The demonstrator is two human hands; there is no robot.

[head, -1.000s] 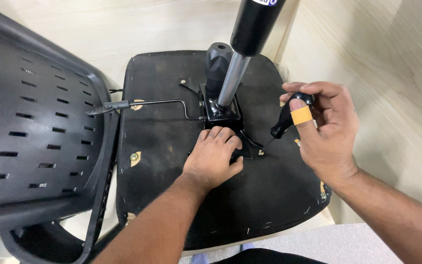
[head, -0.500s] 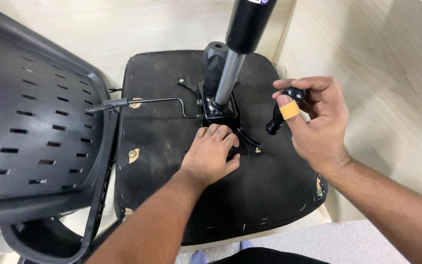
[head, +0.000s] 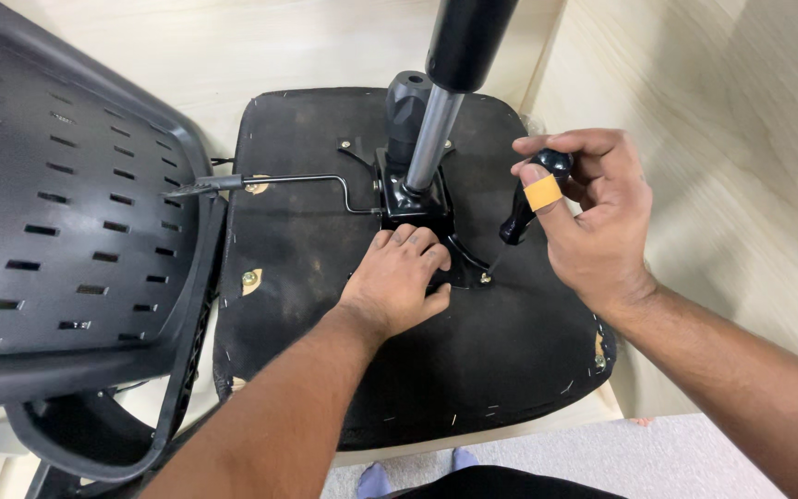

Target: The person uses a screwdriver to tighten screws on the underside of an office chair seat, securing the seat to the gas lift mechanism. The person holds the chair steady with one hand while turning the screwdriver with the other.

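gripping a black screwdriver point(head: 526, 205), the right hand point(head: 593, 222) (fingers curled); left hand point(head: 397, 282) open, flat on the seat underside point(head: 307, 268)

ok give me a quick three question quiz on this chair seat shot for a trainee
1. True or false: the right hand holds a screwdriver with a black handle.
2. Where does the left hand rest? A) on the perforated backrest B) on the seat underside beside the metal mounting plate C) on the gas lift cylinder
3. What colour is the strip wrapped round the right thumb?

Key: 1 true; 2 B; 3 orange-yellow.
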